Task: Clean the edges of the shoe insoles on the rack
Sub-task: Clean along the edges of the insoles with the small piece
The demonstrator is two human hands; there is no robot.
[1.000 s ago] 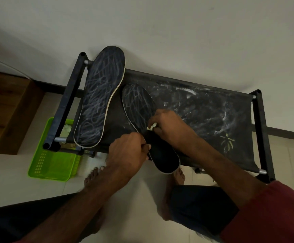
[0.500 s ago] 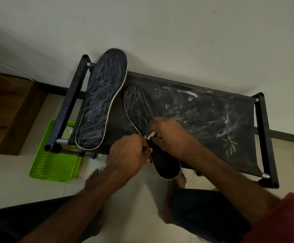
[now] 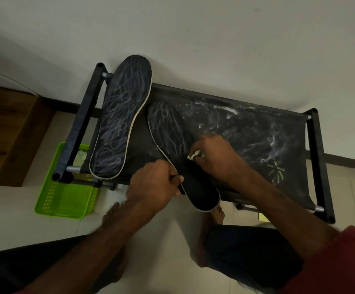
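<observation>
Two dark insoles with pale scribble marks lie on the black fabric rack (image 3: 257,132). The larger insole (image 3: 121,115) lies at the left, reaching past the rack's back bar. The smaller insole (image 3: 172,141) sits in the middle, its heel hanging over the front edge. My left hand (image 3: 155,187) pinches the smaller insole's left edge near the heel. My right hand (image 3: 217,158) grips a small pale wad of cloth (image 3: 194,155) and presses it on the insole's surface near its right side.
The rack's fabric is smeared with white marks on its right half, with a yellow-green scribble (image 3: 275,169). A green plastic basket (image 3: 66,200) sits on the floor under the rack's left end. A wooden unit (image 3: 9,132) stands at the left. My bare feet are below the rack.
My right hand has shifted a little with the cloth along the smaller insole. My left hand keeps its pinch on the insole's edge. The view has tilted slightly.
</observation>
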